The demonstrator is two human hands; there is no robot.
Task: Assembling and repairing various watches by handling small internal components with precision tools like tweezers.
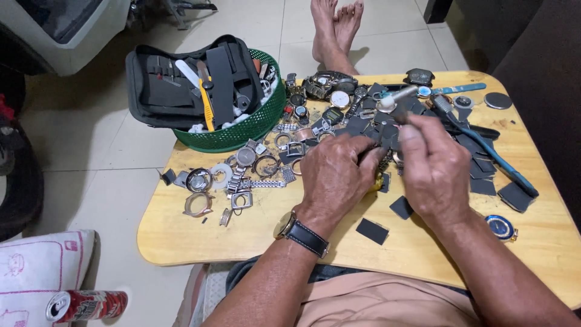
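Watch parts are lying at centre frame, pinched under the closed left hand while the right hand is gripping a thin tool beside them, with a green basket sitting at the wooden surface's upper left.

Green basket — pale wooden table

Soft, even indoor light falls from above, bright enough to show colour well. The table takes a mild sheen near its left edge, and its broad shadow lies on the floor to its left. Both hands, left hand and right hand, are slightly motion-blurred, throwing faint shadows on the table beneath. Small metal parts left of the hands glint. The far corners above the table sink into darkness, and wide-angle stretch bends the table's edges.
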